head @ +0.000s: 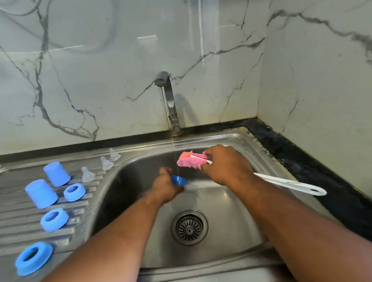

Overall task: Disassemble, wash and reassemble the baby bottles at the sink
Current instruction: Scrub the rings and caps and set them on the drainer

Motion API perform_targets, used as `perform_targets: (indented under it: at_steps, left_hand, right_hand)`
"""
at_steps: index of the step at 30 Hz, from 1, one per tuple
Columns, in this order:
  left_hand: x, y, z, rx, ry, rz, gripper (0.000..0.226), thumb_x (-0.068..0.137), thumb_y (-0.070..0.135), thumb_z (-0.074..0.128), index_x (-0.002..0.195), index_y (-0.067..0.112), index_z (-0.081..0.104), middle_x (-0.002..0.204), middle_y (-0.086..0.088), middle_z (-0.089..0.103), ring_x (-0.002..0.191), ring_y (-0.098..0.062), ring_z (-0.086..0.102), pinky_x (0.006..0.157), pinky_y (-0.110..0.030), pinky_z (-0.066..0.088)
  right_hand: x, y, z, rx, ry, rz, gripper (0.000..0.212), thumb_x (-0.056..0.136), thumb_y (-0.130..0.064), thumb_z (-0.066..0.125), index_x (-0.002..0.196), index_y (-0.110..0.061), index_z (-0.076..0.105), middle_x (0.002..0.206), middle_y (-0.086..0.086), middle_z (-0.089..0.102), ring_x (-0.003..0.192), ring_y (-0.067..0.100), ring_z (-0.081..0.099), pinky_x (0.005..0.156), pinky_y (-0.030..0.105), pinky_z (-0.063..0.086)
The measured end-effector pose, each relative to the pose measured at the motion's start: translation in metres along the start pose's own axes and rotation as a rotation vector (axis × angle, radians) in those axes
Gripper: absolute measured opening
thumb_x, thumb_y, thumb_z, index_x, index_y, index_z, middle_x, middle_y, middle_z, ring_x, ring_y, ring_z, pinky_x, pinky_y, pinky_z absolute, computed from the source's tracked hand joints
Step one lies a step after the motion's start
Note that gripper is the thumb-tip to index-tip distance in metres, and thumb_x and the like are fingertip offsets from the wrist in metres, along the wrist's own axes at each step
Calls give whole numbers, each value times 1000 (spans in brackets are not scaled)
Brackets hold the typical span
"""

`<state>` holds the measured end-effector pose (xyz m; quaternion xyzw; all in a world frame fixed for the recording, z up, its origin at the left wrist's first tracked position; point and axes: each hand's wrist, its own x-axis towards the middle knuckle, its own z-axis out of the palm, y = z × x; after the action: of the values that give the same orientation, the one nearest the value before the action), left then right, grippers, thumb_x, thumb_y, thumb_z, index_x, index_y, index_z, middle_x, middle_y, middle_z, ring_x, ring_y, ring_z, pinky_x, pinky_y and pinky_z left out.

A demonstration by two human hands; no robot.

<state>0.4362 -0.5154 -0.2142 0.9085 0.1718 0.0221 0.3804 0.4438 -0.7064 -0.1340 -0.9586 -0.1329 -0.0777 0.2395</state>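
The sink (234, 143) catches a thin stream from the tap (170, 99). On the drainboard (14, 223), 2 caps (57, 173), 3 rings (54, 219) and 3 teats (106, 163) lie apart, likely to drain. The right hand (226, 164) grips the brush (190, 162) near its sponge for control. The left hand (167, 189) clasps a blue part (179, 180) under the water.

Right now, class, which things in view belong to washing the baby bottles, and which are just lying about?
In the job: blue piece in left hand; pink sponge brush in right hand; running tap; sink; two blue caps, three blue rings, three clear teats on the drainboard.
Just there: marble wall; black counter.
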Motion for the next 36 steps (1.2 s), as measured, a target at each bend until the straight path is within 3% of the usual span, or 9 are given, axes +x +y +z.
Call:
perform_targets:
  at_steps: [4, 11, 16, 19, 24, 27, 30, 33, 36]
  left_hand:
    - [10, -5, -8, -399, 153, 45, 73, 77, 11, 87, 138, 14, 46, 126, -3, 59, 110, -18, 62, 98, -31, 53]
    - [12, -2, -12, -491, 221, 154, 54, 76, 10, 87, 121, 21, 59, 112, 6, 66, 103, -13, 65, 94, -28, 55]
    - [5, 2, -20, -513, 210, 205, 53, 79, 8, 84, 123, 27, 62, 116, 9, 69, 102, -6, 66, 88, -22, 55]
    - [-8, 6, -32, -508, 207, 251, 52, 82, 6, 81, 123, 33, 63, 116, 13, 68, 104, -3, 65, 84, -17, 51]
    - [-37, 12, -57, -613, 118, 282, 49, 85, 4, 79, 123, 31, 63, 118, 8, 69, 110, -14, 68, 99, -35, 55]
    - [-55, 7, -68, -618, 78, 301, 48, 88, 7, 77, 127, 27, 59, 126, 4, 67, 117, -13, 64, 103, -37, 52]
    - [-71, 3, -76, -733, -83, 320, 44, 91, 7, 72, 131, 22, 59, 128, -3, 68, 111, -16, 66, 87, -31, 56]
    - [-80, 5, -75, -959, -278, 266, 42, 90, 17, 64, 131, 12, 61, 115, -8, 72, 91, -19, 67, 79, -32, 55]
    - [-79, 11, -73, -1054, -363, 216, 43, 94, 25, 53, 132, 4, 59, 105, -19, 66, 74, -20, 59, 66, -30, 53]
  right_hand:
    - [0, 0, -2, -2, 31, 16, 39, 93, -49, 65, 129, -33, 64, 118, -3, 71, 104, 23, 66, 74, 30, 42]
    - [-3, -2, -7, 10, 92, -12, 43, 96, -49, 62, 135, -32, 61, 125, -3, 70, 111, 24, 65, 84, 34, 48]
    - [-3, -4, -10, 6, 108, -61, 35, 99, -45, 56, 132, -37, 61, 116, -4, 72, 104, 23, 66, 73, 30, 41]
    - [-2, -5, -11, 7, 139, -116, 33, 100, -42, 53, 132, -39, 59, 110, -4, 72, 100, 24, 66, 73, 33, 47]
    - [-4, -9, -19, -64, 246, -244, 38, 100, -36, 55, 138, -39, 56, 115, -4, 67, 107, 21, 62, 90, 38, 44]
    - [-6, -8, -21, -169, 370, -370, 42, 91, -30, 68, 130, -45, 59, 102, -11, 65, 101, 18, 61, 95, 47, 32]
    - [-6, -7, -17, -201, 384, -486, 48, 80, -26, 77, 120, -48, 63, 95, -16, 60, 94, 14, 60, 99, 50, 26]
    - [-6, -6, -12, -186, 319, -602, 52, 80, -23, 76, 122, -50, 61, 95, -18, 58, 100, 11, 59, 107, 53, 22]
    - [-6, -8, -11, -188, 256, -714, 50, 84, -24, 72, 126, -48, 57, 98, -19, 57, 104, 9, 55, 112, 53, 21]
